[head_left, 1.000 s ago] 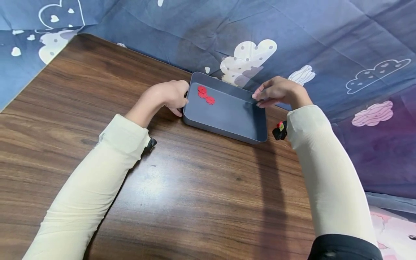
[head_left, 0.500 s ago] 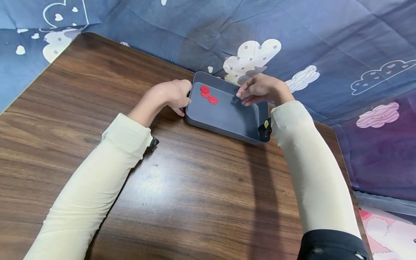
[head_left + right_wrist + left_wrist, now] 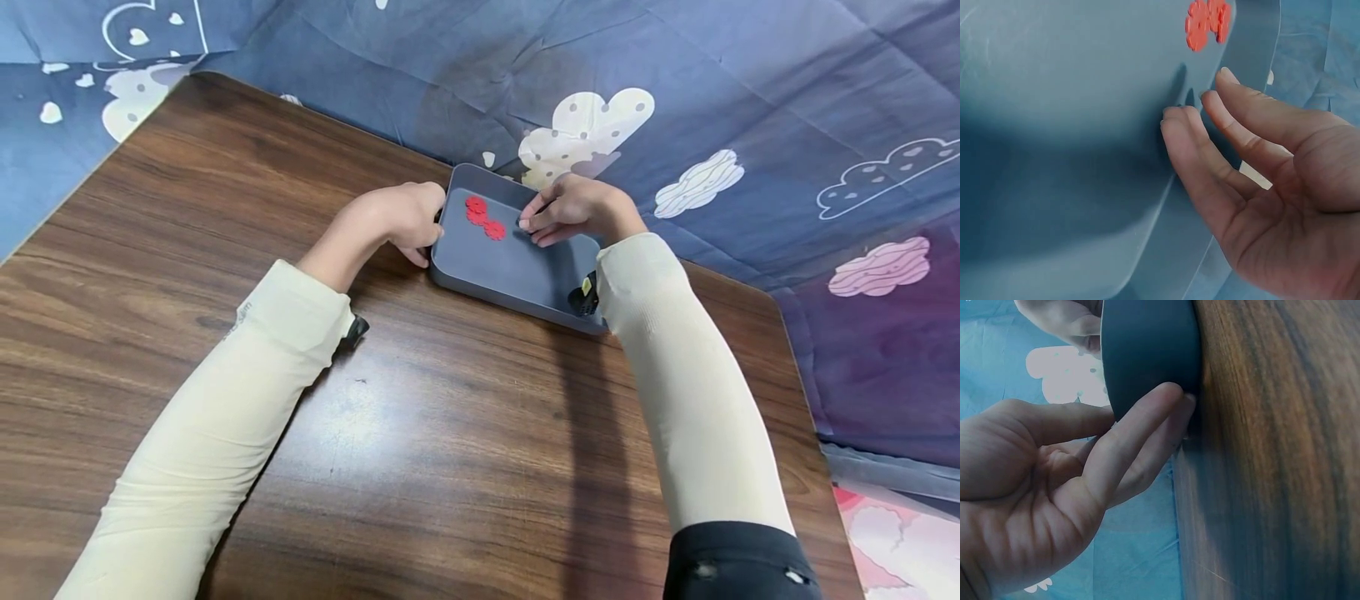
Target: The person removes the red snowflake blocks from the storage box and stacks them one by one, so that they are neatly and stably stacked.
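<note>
Hovering over the gray tray (image 3: pixel 510 271) in the head view's upper middle, the right hand (image 3: pixel 576 210), loosely parted and holding nothing, is slightly nearer the red pieces (image 3: pixel 494 230) inside, just left of it, their row slanting down rightward; the left hand (image 3: pixel 397 218) grips the tray's left end.

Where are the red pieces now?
In the head view, the red pieces lie inside the gray tray toward its left end, left of the right hand.

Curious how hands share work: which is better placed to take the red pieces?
Probably the right hand: it looks empty and is near the red pieces, while the left hand holds the gray tray.
</note>
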The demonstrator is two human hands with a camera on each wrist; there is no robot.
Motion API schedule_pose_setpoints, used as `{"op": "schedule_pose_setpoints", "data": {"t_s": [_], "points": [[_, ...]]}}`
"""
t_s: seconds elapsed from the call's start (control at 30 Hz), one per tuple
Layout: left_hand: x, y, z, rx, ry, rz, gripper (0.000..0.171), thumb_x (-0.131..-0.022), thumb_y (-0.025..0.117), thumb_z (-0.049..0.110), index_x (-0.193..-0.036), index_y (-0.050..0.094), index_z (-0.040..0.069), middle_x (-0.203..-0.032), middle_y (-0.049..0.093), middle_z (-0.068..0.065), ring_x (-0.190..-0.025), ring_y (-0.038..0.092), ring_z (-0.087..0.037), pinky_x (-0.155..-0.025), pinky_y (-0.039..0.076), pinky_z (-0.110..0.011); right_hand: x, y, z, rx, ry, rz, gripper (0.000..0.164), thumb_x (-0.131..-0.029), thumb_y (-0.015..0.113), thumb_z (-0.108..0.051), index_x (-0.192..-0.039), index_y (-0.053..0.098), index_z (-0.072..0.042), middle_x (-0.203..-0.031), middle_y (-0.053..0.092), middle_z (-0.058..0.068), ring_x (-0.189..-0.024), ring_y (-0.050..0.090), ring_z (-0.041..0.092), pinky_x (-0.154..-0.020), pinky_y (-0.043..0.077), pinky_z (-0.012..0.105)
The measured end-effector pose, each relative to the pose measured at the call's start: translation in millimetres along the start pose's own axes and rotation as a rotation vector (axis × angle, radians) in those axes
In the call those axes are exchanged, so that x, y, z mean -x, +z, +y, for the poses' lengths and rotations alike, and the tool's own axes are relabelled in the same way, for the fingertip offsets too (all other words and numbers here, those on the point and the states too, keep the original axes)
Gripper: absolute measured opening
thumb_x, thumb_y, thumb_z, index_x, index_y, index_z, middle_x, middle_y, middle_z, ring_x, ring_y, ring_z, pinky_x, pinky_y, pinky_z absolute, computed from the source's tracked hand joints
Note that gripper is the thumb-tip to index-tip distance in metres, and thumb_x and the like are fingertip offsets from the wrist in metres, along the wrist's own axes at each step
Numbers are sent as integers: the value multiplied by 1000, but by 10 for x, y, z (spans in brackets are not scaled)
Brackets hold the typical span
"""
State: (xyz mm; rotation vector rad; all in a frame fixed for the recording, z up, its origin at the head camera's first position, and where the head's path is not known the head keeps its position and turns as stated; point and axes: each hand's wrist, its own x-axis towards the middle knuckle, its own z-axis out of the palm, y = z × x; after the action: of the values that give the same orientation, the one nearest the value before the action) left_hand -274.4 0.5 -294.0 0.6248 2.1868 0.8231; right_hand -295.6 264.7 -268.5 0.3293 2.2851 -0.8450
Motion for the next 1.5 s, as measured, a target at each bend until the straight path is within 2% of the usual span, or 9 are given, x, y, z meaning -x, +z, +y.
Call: {"op": "schedule_pose_setpoints", "data": {"t_s": [0.13, 0.33, 0.57, 0.87, 1.07, 1.27, 1.5], "points": [[-4, -5, -7, -6, -6, 0, 26, -113, 42, 6, -134, 47, -7, -121, 51, -15, -94, 71, -14, -87, 71, -23, -23, 80, -58, 1, -6, 15, 25, -103, 74, -12, -124, 68, -1, -91, 74, -4, -80, 69, 8, -83, 70, 22], [-7, -2, -13, -28, -8, 1, 28, -113, 40, 7, -137, 47, -7, -133, 53, -19, -107, 75, -21, -87, 70, -22, -91, 204, -169, 12, -17, 20, 19, -100, 77, -11, -115, 68, -1, -83, 73, -7, -75, 67, 6, -77, 69, 18], [-5, 5, 7, -51, 4, 10, 24, -113, 39, 7, -132, 47, -5, -127, 54, -17, -104, 77, -20, -87, 70, -23, -147, 288, -233, 109, -20, 80, 27, -95, 84, -19, -107, 67, -2, -77, 70, -6, -66, 69, 5, -71, 70, 19], [-20, -9, 6, -86, 10, 29, 22, -112, 41, 7, -129, 50, -5, -127, 57, -17, -82, 77, -10, -85, 70, -23, -136, 289, -243, 68, -41, 70, 23, -94, 83, -6, -107, 67, 2, -74, 74, -5, -68, 72, 6, -71, 71, 21], [-20, -4, -10, -86, 4, 25, 24, -113, 41, 8, -131, 50, -5, -129, 56, -18, -85, 78, -10, -86, 70, -22, -161, 305, -244, 54, -45, 63, 21, -94, 81, -1, -108, 65, 3, -73, 74, -4, -68, 71, 7, -69, 71, 21], [-24, -1, -9, -48, -4, 16, 25, -113, 40, 7, -133, 50, -5, -129, 55, -17, -89, 77, -13, -84, 70, -22, -175, 309, -241, 97, -52, 81, 20, -95, 80, 0, -108, 64, 2, -75, 71, -4, -68, 70, 6, -69, 70, 20], [-15, -6, -6, -68, 5, 25, 15, -112, 39, 5, -118, 51, -3, -122, 57, -15, -84, 79, -10, -85, 70, -23, -176, 302, -246, 104, -59, 75, 21, -96, 76, 3, -112, 63, 3, -74, 68, -3, -65, 68, 6, -66, 70, 21]]}}
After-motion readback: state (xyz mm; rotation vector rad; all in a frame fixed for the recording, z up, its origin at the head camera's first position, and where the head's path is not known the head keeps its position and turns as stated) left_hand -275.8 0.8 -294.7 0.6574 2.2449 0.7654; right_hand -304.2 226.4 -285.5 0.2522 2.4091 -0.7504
